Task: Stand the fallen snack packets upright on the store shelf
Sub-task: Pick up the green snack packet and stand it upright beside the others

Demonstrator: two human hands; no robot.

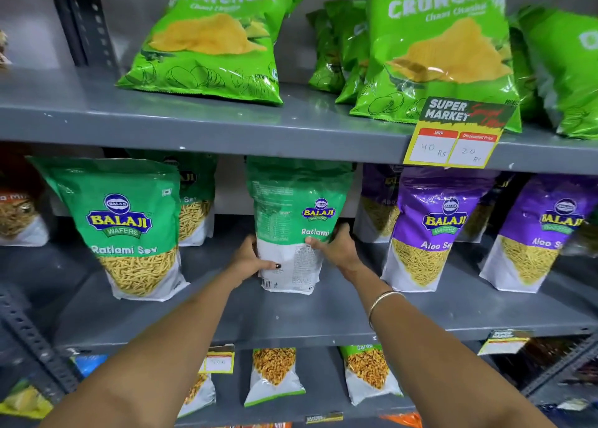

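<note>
Right now, a green Ratlami Sev packet point(293, 223) is standing upright on the middle shelf point(323, 311), its printed back facing outward and its base resting on the grey metal. Both hands are gripping it low down — the left hand point(247, 259) is wrapping around its left edge with the thumb lying across the white lower panel, and the right hand point(338, 248) is pressing against its right edge, fingers curling behind. A thin bangle point(383, 303) is circling the right wrist. Just to the left, another Ratlami Sev pouch point(126, 227) is standing face forward, leaning slightly, with one more behind it. To the right, purple Aloo Sev pouches point(433, 227) are standing in a row. Above, on the upper shelf point(194, 126), green Crunchem chip bags point(213, 39) are leaning back against the grey rear panel, and a yellow price tag point(456, 136) is hanging from that shelf's front lip. Below, smaller packets point(275, 376) are sitting on the lower shelf — grey painted steel throughout, with a perforated upright point(84, 19) showing at the upper left.
</note>
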